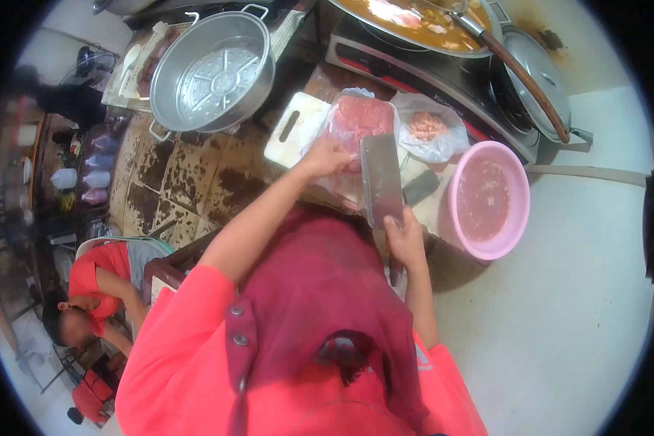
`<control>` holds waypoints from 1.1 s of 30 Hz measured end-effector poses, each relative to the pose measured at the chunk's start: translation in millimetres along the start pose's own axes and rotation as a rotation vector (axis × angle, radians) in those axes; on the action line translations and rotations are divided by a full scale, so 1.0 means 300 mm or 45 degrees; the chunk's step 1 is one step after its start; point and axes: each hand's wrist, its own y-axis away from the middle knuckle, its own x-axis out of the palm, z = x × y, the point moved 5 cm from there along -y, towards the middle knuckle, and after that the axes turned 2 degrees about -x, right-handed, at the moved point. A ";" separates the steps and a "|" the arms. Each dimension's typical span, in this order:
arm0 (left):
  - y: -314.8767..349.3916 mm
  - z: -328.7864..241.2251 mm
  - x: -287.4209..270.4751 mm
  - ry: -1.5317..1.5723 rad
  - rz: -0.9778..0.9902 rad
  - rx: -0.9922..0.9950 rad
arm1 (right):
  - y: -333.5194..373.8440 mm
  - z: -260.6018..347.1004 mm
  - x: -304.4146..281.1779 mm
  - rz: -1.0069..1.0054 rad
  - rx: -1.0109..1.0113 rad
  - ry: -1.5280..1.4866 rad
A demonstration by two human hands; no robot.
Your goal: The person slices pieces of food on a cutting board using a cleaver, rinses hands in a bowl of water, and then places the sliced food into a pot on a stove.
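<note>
My right hand [405, 236] is wrapped round the dark handle of a broad cleaver [382, 178], its blade raised and pointing away from me. To its left, my left hand [327, 156] has its fingers bent and closed on the near edge of some raw meat [354, 166]. A larger slab of pink raw meat [363, 116] lies just beyond, partly on a plastic bag. Under it is a white cutting board [287, 138] with a slot handle at the left. The cleaver blade hides part of the board and meat.
Right of the board stands a pink basin [514, 232] of cloudy reddish liquid. Behind are a bag of minced meat [426, 126] and a stove [414, 91] bearing a large pan [443, 43] of brown stew. A metal steamer pot [221, 80] stands far left; another person [102, 280] sits lower left.
</note>
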 end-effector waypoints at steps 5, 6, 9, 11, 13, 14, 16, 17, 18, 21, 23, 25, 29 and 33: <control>0.036 -0.016 -0.013 0.183 0.073 -0.048 | -0.014 0.027 0.002 0.120 -0.017 0.071; 0.035 -0.002 -0.022 0.183 0.065 -0.052 | -0.021 0.077 0.008 0.131 -0.023 0.104; 0.033 -0.014 -0.005 0.148 0.090 -0.034 | -0.078 0.102 0.041 0.082 -0.089 0.230; 0.042 -0.046 0.020 0.203 0.065 -0.080 | -0.140 0.101 0.057 0.014 -0.137 0.323; 0.019 -0.031 0.002 0.180 0.083 -0.070 | -0.214 0.132 0.074 -0.063 -0.200 0.261; 0.021 -0.021 -0.016 0.161 0.075 -0.071 | -0.238 0.139 0.082 -0.061 -0.193 0.260; 0.022 -0.009 -0.028 0.182 0.078 -0.068 | -0.262 0.131 0.090 0.034 -0.023 0.288; 0.010 0.008 -0.048 0.194 0.076 -0.077 | -0.242 0.118 0.095 0.044 -0.027 0.291; -0.001 0.015 -0.064 0.208 0.072 -0.080 | -0.205 0.106 0.097 0.056 -0.110 0.315; 0.003 0.043 -0.099 0.336 0.060 -0.053 | -0.081 0.091 0.108 0.134 -0.091 0.360; 0.015 0.050 -0.130 0.224 -0.042 -0.023 | -0.064 0.086 0.110 0.184 0.020 0.387; 0.026 0.080 -0.131 0.107 -0.133 0.005 | -0.067 0.100 0.089 0.099 -0.046 0.319; 0.060 0.098 -0.067 -0.350 -0.385 0.538 | -0.090 0.061 0.019 -0.140 -0.228 -0.001; 0.151 0.080 -0.032 -0.463 -0.476 0.678 | -0.093 0.039 -0.001 -0.046 -0.071 0.021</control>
